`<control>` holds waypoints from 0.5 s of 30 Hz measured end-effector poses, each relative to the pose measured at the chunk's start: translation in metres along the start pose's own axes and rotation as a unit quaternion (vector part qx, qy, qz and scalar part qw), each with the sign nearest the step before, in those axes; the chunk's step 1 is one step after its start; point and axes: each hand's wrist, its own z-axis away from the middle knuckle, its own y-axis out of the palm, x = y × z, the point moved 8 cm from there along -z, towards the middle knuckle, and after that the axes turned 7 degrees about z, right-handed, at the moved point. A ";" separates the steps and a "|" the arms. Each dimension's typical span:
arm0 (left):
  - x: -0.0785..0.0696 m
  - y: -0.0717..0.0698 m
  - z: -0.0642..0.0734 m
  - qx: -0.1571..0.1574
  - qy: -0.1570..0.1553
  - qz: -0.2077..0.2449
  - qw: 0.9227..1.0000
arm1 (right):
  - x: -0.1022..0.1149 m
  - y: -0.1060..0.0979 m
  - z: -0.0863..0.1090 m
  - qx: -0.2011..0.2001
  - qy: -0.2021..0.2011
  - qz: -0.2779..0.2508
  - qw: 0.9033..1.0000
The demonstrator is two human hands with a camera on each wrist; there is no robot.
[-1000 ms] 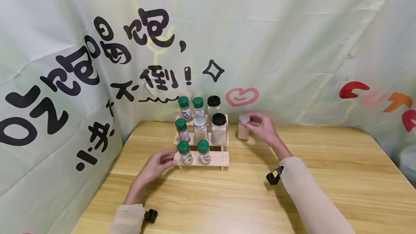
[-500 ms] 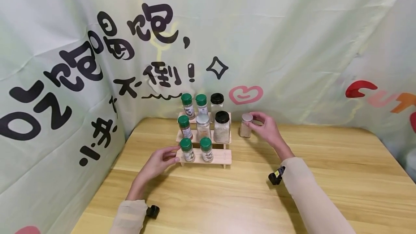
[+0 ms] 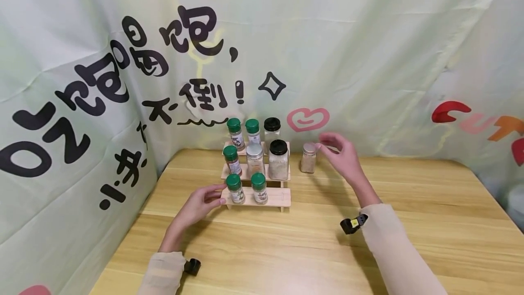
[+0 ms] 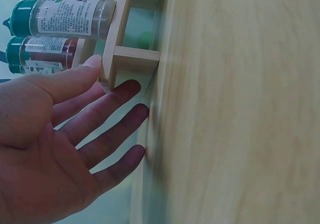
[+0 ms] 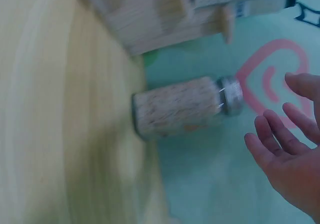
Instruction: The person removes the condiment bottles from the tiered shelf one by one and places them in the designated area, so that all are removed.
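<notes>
A three-tier wooden spice rack [image 3: 279, 196] stands on the table, bearing several green-capped shakers, a silver-capped jar [image 3: 255, 160] and two black-capped jars. My left hand [image 3: 199, 205] holds the left end of its lowest tier; in the left wrist view the thumb lies on the shelf edge, the index finger behind it, the other fingers spread loosely. To the right of the rack, a small glass spice jar [image 3: 308, 162] with a silver cap stands upright on the table, filled with pale granules. My right hand [image 3: 344, 157] is apart from this jar, fingers loosely bent around nothing, as the right wrist view confirms.
The wooden table [image 3: 262, 249] extends in front and to the right. Behind and on the left hangs a printed fabric backdrop [image 3: 368, 67], close to the table's far edge. Black wrist cameras sit at both cuffs.
My right hand has let go of the silver-capped jar and drawn back a little to the right and up. The jar stays standing. The left hand keeps its place at the rack.
</notes>
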 end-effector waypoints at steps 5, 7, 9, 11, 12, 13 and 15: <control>0.000 -0.001 0.001 -0.001 0.000 -0.002 1.000 | 0.021 -0.007 0.010 -0.024 -0.017 -0.022 0.999; 0.000 0.000 0.001 -0.001 0.002 -0.002 1.000 | 0.028 -0.010 0.016 -0.032 -0.019 -0.033 0.999; 0.000 0.000 0.000 0.000 0.004 -0.002 1.000 | 0.034 -0.011 0.022 -0.036 -0.019 -0.046 0.998; 0.000 0.000 0.000 0.000 0.005 -0.001 1.000 | 0.038 -0.011 0.029 -0.039 -0.015 -0.061 0.997; -0.001 0.000 0.000 0.002 0.008 -0.003 1.000 | 0.041 -0.011 0.033 -0.041 -0.014 -0.068 0.997; -0.001 0.000 0.000 0.001 0.006 -0.002 1.000 | 0.042 -0.010 0.036 -0.042 -0.013 -0.073 0.996; -0.001 -0.001 0.000 0.000 0.003 -0.003 1.000 | 0.045 -0.008 0.041 -0.046 -0.013 -0.083 0.995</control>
